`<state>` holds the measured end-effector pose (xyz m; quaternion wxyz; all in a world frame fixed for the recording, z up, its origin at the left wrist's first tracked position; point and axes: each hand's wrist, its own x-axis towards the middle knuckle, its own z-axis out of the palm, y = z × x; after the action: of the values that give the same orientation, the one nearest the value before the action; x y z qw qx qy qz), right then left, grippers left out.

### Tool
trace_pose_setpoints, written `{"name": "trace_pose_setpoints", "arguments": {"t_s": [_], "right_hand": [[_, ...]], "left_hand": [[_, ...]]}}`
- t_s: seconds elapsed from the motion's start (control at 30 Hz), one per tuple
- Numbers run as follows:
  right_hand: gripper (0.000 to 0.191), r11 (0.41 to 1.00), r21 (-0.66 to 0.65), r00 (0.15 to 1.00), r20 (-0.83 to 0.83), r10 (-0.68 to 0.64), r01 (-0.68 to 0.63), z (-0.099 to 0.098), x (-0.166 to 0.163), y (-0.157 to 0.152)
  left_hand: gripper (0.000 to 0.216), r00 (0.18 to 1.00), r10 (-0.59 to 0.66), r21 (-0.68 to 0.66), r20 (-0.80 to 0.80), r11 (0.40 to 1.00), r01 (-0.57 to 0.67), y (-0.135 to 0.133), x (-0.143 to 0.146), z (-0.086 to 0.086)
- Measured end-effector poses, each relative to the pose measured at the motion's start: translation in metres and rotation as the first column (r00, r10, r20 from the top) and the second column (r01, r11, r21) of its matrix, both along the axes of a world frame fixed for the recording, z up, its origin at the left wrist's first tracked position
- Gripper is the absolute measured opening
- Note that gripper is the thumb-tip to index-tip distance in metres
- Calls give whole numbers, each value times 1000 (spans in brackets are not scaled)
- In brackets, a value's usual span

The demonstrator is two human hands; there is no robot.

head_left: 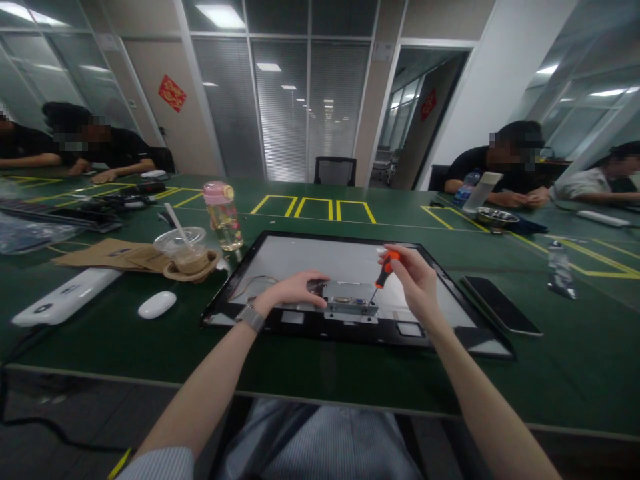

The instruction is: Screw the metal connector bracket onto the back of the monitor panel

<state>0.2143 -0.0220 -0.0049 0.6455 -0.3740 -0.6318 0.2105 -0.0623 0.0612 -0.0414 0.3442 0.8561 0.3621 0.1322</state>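
A flat monitor panel (pixel 280 267) in a black frame lies back-up on the green table. Near its lower middle sits a small metal connector bracket (pixel 350 300). My left hand (pixel 295 288) rests on the panel with curled fingers pressing the bracket's left end. My right hand (pixel 415 277) is closed around an orange-and-black screwdriver (pixel 384 268), whose tip points down onto the right side of the bracket. A watch is on my left wrist.
Left of the panel are a white mouse (pixel 157 304), a white device (pixel 65 297), an iced drink cup (pixel 186 251) on brown paper bags and a pink-lidded bottle (pixel 223 216). A black phone (pixel 500 304) lies to the right. Other people sit at the far corners.
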Motion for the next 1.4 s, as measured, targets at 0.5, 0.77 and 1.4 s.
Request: {"name": "trace_pose_setpoints", "arguments": {"t_s": [0.5,0.77,1.4], "right_hand": [[26,999,44,999,48,-16,14,3,-6,-5],[16,960,207,961,168,-222,186,1,-4,0],[25,978,156,971,174,-164,138,4,-5,-7]], "left_hand": [[76,1000,7,-2,-4,1000,-7,-2,1,3],[75,999,1,-7,33,1000,-1,-2,1,2],[78,1000,1,-24,22,1000,0,-1,-1,1]]}}
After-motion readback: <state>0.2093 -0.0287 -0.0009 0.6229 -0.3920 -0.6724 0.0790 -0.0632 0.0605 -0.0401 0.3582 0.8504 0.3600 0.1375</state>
